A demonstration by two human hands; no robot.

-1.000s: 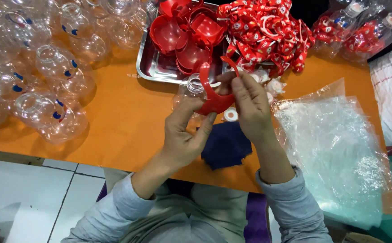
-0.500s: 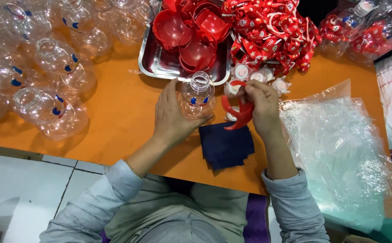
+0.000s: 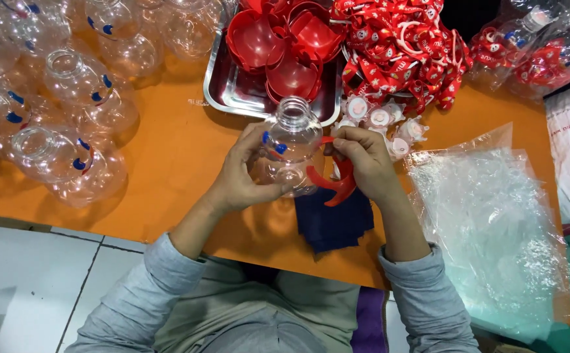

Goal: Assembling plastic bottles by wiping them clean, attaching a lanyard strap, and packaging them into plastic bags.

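Left hand — fingers wrapped around a clear plastic bottle with blue dot eyes, mouth open, held upright above the orange table. Right hand — closed in a pinch on a curved red plastic piece, pressed at the bottle's right side. Beneath both hands: dark blue cloth. Beyond the hands: steel tray of red shells, heap of red straps, white caps. Left of the left hand: more clear bottles. Right of the right hand: clear plastic bags.
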